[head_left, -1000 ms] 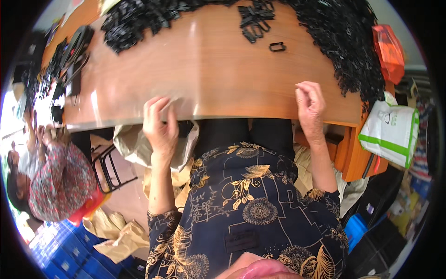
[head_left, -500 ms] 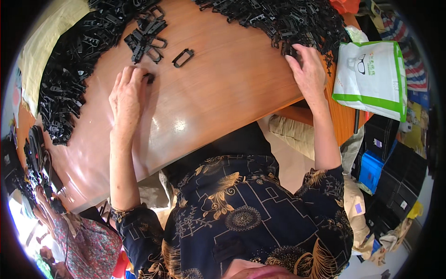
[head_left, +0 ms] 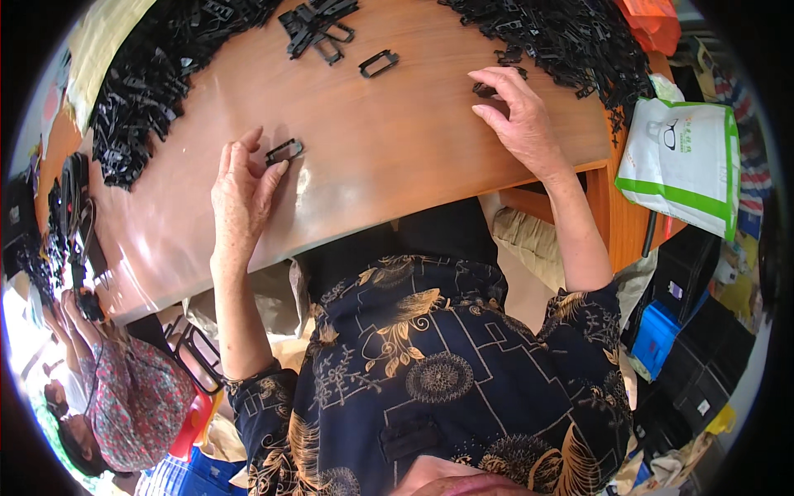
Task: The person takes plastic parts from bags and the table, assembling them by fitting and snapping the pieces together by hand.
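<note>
My left hand [head_left: 240,194] lies flat on the brown wooden table [head_left: 397,157], fingertips touching a small black rectangular plastic frame [head_left: 284,151]. My right hand [head_left: 517,116] rests on the table further right, its fingers on a black piece [head_left: 486,88] at the edge of a large heap of black plastic parts [head_left: 562,37]. Another single black frame [head_left: 379,63] lies beyond, and a small cluster of frames [head_left: 318,25] sits near the far edge.
A second heap of black parts [head_left: 157,78] covers the table's left side. A white and green bag [head_left: 686,161] hangs at the right end. Another person in a patterned top [head_left: 132,405] sits at lower left. Blue and black crates [head_left: 670,331] stand at right.
The view has swung and tilted. My left hand has drawn back from the cluster of frames with one frame at its fingertips; my right hand stays at the right heap's edge.
</note>
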`<action>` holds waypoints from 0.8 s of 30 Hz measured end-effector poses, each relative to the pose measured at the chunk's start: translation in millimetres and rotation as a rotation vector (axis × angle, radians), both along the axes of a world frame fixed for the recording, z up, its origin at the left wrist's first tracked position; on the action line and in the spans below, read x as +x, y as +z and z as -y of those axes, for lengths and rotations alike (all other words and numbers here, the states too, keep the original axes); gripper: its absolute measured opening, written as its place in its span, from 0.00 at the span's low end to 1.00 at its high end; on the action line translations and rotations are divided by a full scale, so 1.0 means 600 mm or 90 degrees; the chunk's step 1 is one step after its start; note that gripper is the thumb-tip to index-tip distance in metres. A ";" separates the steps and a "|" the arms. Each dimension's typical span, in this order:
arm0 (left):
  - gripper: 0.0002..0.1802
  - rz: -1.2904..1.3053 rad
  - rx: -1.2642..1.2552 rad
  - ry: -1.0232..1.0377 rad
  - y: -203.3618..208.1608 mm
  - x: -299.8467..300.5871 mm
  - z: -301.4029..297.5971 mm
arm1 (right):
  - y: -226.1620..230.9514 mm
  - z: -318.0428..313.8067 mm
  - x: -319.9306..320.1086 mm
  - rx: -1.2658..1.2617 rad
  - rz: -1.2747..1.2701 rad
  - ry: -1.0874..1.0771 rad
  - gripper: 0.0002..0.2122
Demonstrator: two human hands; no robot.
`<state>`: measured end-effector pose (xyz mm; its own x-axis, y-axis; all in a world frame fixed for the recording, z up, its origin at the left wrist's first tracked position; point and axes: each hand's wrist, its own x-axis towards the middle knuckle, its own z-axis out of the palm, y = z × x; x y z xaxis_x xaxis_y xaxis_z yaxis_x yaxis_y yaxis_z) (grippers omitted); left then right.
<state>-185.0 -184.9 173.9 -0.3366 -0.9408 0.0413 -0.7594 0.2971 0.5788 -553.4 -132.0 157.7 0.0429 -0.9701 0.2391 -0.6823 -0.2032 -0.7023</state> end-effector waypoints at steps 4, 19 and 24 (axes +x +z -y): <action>0.26 -0.051 0.000 0.041 -0.012 0.016 -0.014 | 0.007 -0.013 -0.013 0.051 -0.026 -0.050 0.21; 0.14 0.026 -0.052 -0.036 -0.011 -0.013 -0.034 | 0.001 -0.029 -0.024 0.085 -0.002 -0.034 0.12; 0.15 0.024 -0.060 -0.055 -0.007 -0.024 -0.043 | -0.013 -0.030 -0.018 0.023 0.145 -0.176 0.08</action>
